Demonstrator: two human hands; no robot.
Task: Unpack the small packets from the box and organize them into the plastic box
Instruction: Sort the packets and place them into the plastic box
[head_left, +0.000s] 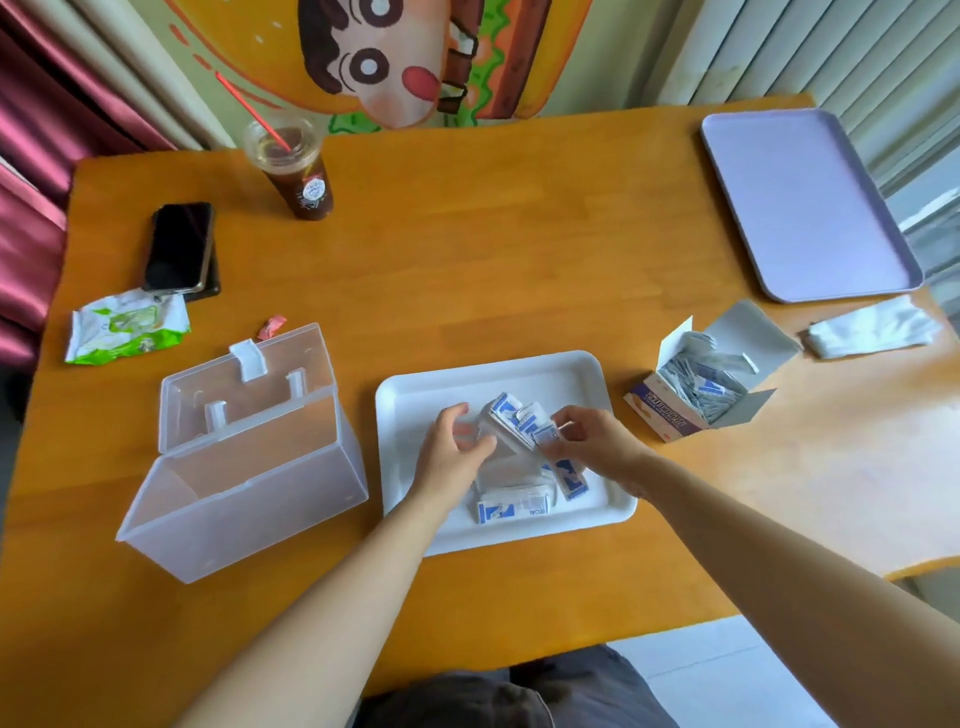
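Over the white tray (410, 410) both my hands work a small stack of white-and-blue packets (517, 423). My left hand (454, 449) holds the stack from the left with curled fingers. My right hand (592, 441) pinches the packets at the stack's right edge. More packets (511, 505) lie loose on the tray under my hands. The open cardboard box (691, 392), to the right of the tray, is full of several packets. The clear plastic box (249, 478) stands to the left of the tray with its lid (249, 384) tipped back, and nothing shows inside it.
At the back left are an iced drink cup (298, 171) with a red straw, a dark phone (179, 247), a green-and-white wipes pack (127, 327) and a small red wrapper (272, 326). A lilac tray (800, 202) and a white cloth (872, 332) lie at the right.
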